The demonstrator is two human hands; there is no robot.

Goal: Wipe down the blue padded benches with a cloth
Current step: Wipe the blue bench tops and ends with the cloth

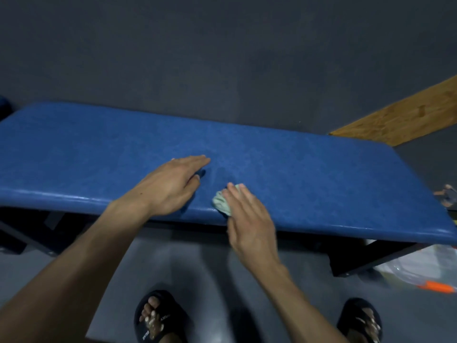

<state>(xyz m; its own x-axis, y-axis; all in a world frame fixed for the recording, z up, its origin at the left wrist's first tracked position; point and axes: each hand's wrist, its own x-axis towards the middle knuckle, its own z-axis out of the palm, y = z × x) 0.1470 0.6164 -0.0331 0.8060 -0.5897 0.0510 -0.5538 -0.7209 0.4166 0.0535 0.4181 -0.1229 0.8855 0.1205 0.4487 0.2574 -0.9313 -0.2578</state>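
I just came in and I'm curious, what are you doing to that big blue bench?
A person is wiping the blue padded bench. The right hand presses a small pale green cloth flat against the padding near the front edge, fingers straight. The left hand rests open on the bench just beside it, holding nothing. The person stands in front of the bench in black sandals. A clear plastic bag lies on the floor under the bench's right end.

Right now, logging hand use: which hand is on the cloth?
The right hand, fingers flat on the pale green cloth at the bench's near edge. The left hand rests on bare padding.
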